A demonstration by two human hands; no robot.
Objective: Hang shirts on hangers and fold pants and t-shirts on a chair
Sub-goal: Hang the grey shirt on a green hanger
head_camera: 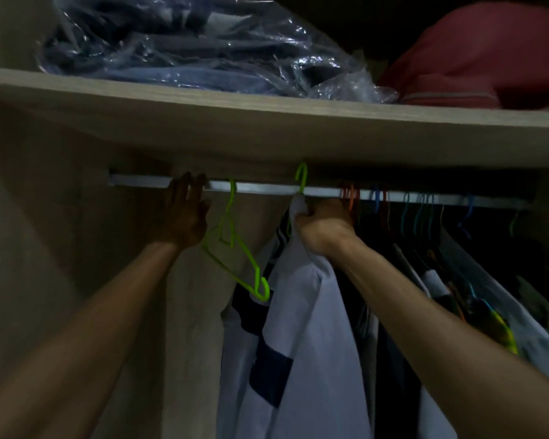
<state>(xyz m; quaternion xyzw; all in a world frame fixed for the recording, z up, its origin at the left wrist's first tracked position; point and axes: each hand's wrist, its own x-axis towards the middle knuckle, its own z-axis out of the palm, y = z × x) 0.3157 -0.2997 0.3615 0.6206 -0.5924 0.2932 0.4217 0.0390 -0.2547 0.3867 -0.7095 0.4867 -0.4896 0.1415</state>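
Right hand (322, 228) curled tight on the collar of a white shirt with navy blocks (301, 327), its lime plastic hanger hook (301, 179) poking up just level with the silver metal closet rail (267, 187) — not plainly seated. Left hand (187, 210) open, fingers touching the rail, beside an empty lime plastic hanger (232, 245). Rail's long axis left-right — hook likely drops over it.

no readable text, no labels, brands, numbers or signs on anything in view, scene dim and soft
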